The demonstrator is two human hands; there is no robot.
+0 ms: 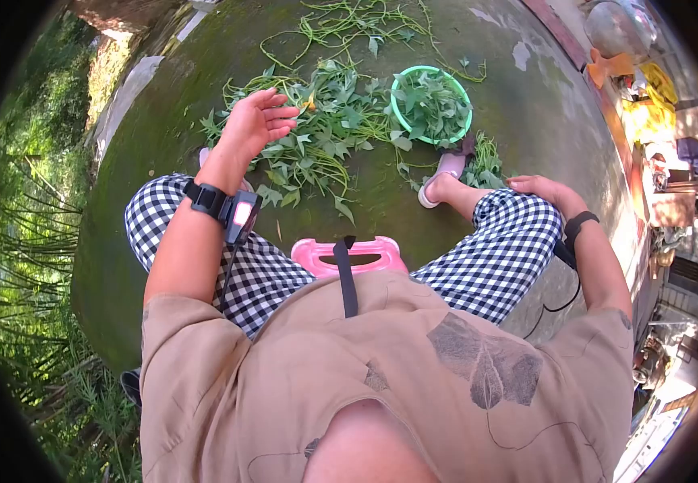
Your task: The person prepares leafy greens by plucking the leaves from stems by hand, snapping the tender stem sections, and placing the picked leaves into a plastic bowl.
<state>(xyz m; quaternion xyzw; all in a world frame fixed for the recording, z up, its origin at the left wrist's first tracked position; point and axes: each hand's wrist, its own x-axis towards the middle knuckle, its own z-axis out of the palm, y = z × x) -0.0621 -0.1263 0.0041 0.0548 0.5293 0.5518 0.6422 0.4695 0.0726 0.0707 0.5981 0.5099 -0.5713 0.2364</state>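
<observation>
My left hand (262, 125) is raised above a pile of green leafy vines (333, 149), fingers apart and holding nothing. A small orange-yellow spot (308, 105) shows among the leaves just past its fingertips; what it is I cannot make out. My right hand (538, 187) lies flat over my right knee, on the checked trouser leg (518, 221). Past that knee, a small bunch of leafy stems (486, 165) rests on the ground beside my right foot. A round basket with a bright green rim (398, 113) holds picked leaves (433, 101).
Long bare vine stems (357, 32) trail over the mossy concrete ground (236, 48) farther ahead. Between my legs is a pink plastic stool (389, 256). A pale slipper (445, 171) is on my right foot. Plants (39, 241) border the left; household clutter (671, 161) stands right.
</observation>
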